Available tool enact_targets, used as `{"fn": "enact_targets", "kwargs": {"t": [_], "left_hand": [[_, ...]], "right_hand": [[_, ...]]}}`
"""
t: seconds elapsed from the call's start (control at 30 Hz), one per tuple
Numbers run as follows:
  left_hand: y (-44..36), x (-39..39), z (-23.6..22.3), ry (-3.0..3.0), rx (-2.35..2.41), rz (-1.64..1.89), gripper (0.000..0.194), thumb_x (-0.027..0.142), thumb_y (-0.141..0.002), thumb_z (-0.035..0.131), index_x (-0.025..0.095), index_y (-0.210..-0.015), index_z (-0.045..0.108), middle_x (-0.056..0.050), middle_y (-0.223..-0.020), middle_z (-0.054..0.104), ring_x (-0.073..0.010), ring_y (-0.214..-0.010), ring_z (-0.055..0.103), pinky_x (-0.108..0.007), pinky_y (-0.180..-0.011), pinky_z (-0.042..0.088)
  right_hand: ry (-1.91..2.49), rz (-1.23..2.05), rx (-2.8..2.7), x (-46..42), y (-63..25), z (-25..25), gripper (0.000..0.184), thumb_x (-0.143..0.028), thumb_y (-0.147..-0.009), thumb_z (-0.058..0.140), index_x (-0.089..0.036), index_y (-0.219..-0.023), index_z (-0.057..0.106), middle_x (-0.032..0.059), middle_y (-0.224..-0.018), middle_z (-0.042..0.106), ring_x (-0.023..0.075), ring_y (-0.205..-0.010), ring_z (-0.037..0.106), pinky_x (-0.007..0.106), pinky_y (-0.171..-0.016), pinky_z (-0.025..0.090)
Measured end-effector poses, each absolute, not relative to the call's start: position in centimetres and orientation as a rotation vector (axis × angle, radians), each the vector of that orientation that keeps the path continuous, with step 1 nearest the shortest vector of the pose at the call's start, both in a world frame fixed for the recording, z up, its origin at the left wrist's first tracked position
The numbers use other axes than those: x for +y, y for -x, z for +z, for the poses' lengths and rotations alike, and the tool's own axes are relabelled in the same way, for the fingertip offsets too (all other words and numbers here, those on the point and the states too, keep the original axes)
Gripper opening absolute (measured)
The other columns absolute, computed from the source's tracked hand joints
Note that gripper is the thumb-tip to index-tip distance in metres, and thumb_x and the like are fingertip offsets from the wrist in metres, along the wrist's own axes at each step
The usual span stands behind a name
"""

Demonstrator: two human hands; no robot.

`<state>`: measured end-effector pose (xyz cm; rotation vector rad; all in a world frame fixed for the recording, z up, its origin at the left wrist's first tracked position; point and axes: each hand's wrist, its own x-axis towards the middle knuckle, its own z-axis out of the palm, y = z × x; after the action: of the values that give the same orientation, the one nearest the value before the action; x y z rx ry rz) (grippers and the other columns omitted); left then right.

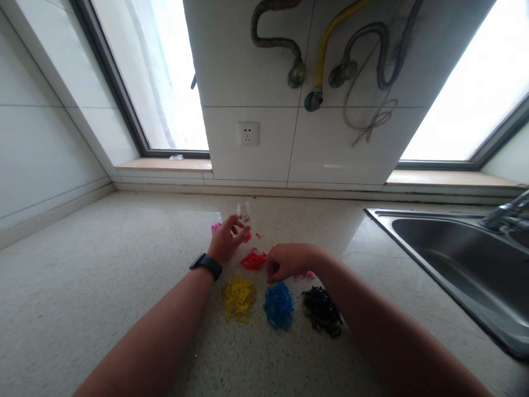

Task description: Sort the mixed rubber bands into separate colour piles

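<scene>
My left hand [226, 240] reaches over the far part of the counter, fingers curved and apart from the thumb. Just beyond its fingertips stands a small clear container [243, 210]; whether they touch it I cannot tell. Red bits [247, 237] show beside the thumb. My right hand [285, 262] is closed in a pinch, right of a pile of red rubber bands [253, 259]; anything between its fingertips is hidden. Nearer to me lie piles of yellow rubber bands [239, 299], blue rubber bands [279, 306] and black rubber bands [322, 311]. Pink pieces [306, 274] peek from behind my right wrist.
More pink pieces [215, 227] lie left of my left hand. A steel sink [446, 259] with a tap [506, 212] is set into the speckled counter [103, 286] at the right. The tiled back wall carries a socket [249, 134] and hoses [324, 49].
</scene>
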<state>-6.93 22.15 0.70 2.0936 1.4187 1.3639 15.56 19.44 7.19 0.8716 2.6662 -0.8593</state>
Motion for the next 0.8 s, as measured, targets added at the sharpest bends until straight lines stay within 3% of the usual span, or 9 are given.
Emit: {"fn": "enact_targets", "kwargs": {"t": [0.37,0.63,0.8], "left_hand": [[6.9,22.2,0.7,-2.102,1.422,1.340,0.029,0.047,-0.091,0.059,0.021,-0.103,0.057,0.001,-0.082,0.065,-0.0104,-0.063,0.057,-0.020,-0.056,0.042],[6.9,22.3,0.5,-2.124,1.418,1.332,0.027,0.045,-0.091,0.058,0.021,-0.105,0.056,0.002,-0.084,0.065,-0.0100,-0.063,0.057,-0.021,-0.057,0.042],[6.9,22.2,0.5,-2.173,1.415,1.324,0.026,0.044,-0.092,0.058,0.021,-0.105,0.056,0.001,-0.086,0.066,-0.0104,-0.065,0.057,-0.022,-0.059,0.043]], "right_hand": [[-0.890,-0.782,2.684,19.8,-15.8,7.2,0.027,-0.044,-0.077,0.070,-0.017,-0.079,0.077,-0.0009,-0.062,0.065,0.0109,-0.055,0.053,0.024,-0.055,0.036],[-1.012,-0.759,2.551,18.8,-15.7,8.3,0.021,-0.027,-0.073,0.068,-0.014,-0.088,0.077,0.0012,-0.067,0.069,0.0098,-0.052,0.053,0.024,-0.053,0.034],[-1.030,-0.822,2.735,19.7,-16.5,7.8,0.014,-0.023,-0.070,0.067,-0.014,-0.079,0.073,0.0010,-0.069,0.067,0.0105,-0.059,0.055,0.023,-0.058,0.037]]}}
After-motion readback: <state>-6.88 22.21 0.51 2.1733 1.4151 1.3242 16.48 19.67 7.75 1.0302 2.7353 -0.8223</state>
